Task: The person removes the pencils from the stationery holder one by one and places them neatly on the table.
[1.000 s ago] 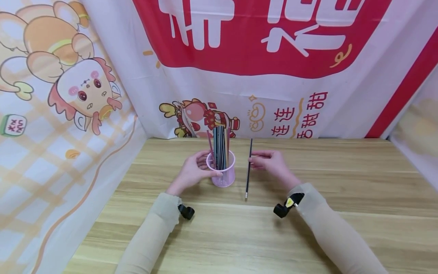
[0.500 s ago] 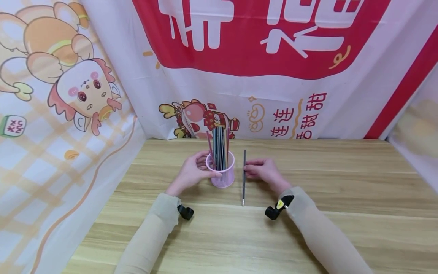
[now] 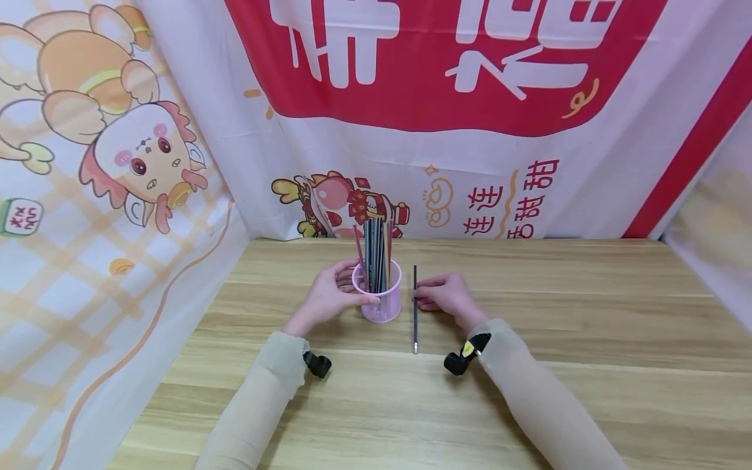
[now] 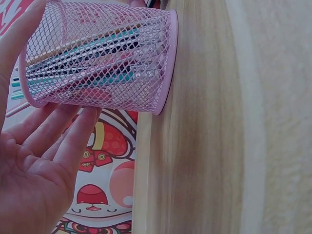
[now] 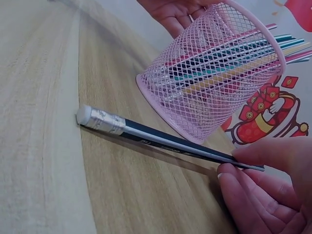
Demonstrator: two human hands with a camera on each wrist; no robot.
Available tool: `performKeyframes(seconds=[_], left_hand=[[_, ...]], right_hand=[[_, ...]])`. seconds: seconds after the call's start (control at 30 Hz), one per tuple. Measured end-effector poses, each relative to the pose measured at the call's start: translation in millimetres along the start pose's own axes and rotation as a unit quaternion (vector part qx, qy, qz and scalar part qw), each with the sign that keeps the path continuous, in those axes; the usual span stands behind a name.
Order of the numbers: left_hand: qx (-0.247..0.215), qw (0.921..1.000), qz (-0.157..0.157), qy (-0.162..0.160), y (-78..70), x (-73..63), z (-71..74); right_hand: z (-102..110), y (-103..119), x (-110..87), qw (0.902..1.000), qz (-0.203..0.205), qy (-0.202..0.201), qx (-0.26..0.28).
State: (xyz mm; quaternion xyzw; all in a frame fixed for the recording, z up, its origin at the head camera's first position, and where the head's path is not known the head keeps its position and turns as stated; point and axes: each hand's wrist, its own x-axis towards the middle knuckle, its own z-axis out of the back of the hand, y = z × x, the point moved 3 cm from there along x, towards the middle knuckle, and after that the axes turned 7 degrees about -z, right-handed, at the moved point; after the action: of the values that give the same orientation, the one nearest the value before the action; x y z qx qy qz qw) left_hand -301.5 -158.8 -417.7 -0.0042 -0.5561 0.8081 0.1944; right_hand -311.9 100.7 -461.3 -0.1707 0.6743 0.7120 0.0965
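Observation:
A pink mesh pencil cup (image 3: 390, 308) stands upright on the wooden table, with several pencils (image 3: 376, 251) in it, dark, teal, yellow and pink. My left hand (image 3: 324, 297) holds the cup from its left side, thumb at the front and fingers behind. In the left wrist view those fingers (image 4: 73, 141) touch the mesh cup (image 4: 105, 58). Just right of the cup, my right hand (image 3: 449, 297) pinches a black pencil (image 3: 415, 323) between thumb and fingers. Its white eraser (image 5: 84, 115) points toward me and is at or just above the tabletop.
The wood-grain table (image 3: 376, 405) spreads around both hands. A printed cloth (image 3: 458, 156) hangs along its back edge, and another patterned cloth (image 3: 106, 294) covers the left side. Each wrist wears a small black camera (image 3: 317, 364).
My right hand has moved left and slightly toward me with the black pencil, closer to the cup. The pencil has turned to point more straight ahead. My left hand stays on the cup.

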Motion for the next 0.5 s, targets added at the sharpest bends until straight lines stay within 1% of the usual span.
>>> performKeyframes(seconds=[0.27, 0.5], left_hand=[[0.002, 1.0, 0.002, 0.006, -1.2, -0.3, -0.5], [-0.009, 0.9998, 0.009, 0.012, -0.7, 0.2, -0.9]], right_hand=[[-3.1, 0.6, -0.5, 0.9989, -0.01, -0.029, -0.035], [-8.9, 6.1, -6.6, 0.9962, -0.006, -0.055, -0.067]])
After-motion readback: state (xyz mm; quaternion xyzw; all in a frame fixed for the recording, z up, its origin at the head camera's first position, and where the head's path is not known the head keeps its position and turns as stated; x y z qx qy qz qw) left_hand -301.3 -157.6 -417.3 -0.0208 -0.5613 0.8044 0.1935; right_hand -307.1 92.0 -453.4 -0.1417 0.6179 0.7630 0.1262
